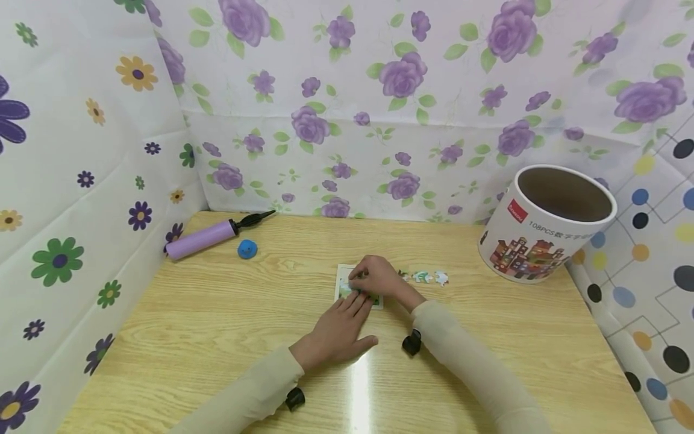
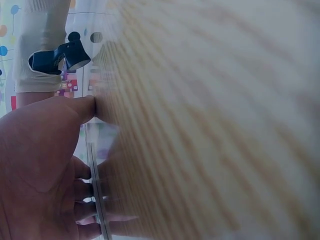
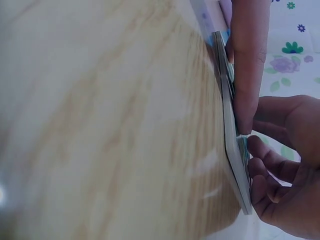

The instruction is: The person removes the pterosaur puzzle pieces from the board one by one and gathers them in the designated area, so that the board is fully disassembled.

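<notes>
Both hands meet on a small patch of joined puzzle pieces at the middle of the table.

Left hand lies flat with straight fingers, their tips pressing the near edge of the puzzle patch; the right hand is curled over the patch from the far side, its fingertips pinching a piece down onto it. Loose puzzle pieces lie in a short row just right of that hand on the wooden table. Farther right stands an open round puzzle tub. At the far left corner lie a purple hand pump and, beside it, a small blue ball.
</notes>
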The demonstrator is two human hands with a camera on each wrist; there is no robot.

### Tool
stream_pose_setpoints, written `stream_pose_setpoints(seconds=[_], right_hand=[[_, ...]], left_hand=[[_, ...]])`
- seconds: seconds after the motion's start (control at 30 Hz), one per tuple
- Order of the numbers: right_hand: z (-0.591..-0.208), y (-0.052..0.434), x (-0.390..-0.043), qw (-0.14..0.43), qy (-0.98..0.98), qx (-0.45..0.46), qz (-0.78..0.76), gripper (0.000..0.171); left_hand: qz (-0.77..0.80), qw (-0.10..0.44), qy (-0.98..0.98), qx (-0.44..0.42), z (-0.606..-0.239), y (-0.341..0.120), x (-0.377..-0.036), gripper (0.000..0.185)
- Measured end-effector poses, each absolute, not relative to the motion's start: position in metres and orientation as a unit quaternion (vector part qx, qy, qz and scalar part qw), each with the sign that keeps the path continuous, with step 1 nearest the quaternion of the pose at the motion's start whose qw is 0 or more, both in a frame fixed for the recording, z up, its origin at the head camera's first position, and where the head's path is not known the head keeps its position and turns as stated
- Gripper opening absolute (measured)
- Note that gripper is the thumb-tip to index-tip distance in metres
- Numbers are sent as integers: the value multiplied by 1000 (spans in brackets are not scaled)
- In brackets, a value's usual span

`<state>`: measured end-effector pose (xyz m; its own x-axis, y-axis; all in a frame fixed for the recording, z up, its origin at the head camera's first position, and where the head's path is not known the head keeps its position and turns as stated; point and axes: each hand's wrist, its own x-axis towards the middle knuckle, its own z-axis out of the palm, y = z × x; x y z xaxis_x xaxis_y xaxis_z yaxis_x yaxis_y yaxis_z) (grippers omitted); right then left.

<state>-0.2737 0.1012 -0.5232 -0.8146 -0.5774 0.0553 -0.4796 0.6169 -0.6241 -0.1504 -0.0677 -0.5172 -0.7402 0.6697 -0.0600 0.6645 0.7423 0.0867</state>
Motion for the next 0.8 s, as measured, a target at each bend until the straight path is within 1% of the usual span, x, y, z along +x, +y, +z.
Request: stream_pose_setpoints(seconds=[0.3,0.57,0.8], right_hand=[[-525,99,-274,63,899,-304,-309,8],[-525,99,-274,80,899,-265,-339,5],[-522,98,-273,81,894,-263,-353,5]], left_hand=[[34,46,932,358,-516,-68,-151,81],[35,49,932,358,-517,-67,-151,80],[36,52,932,358,-517,-67,-152,80]])
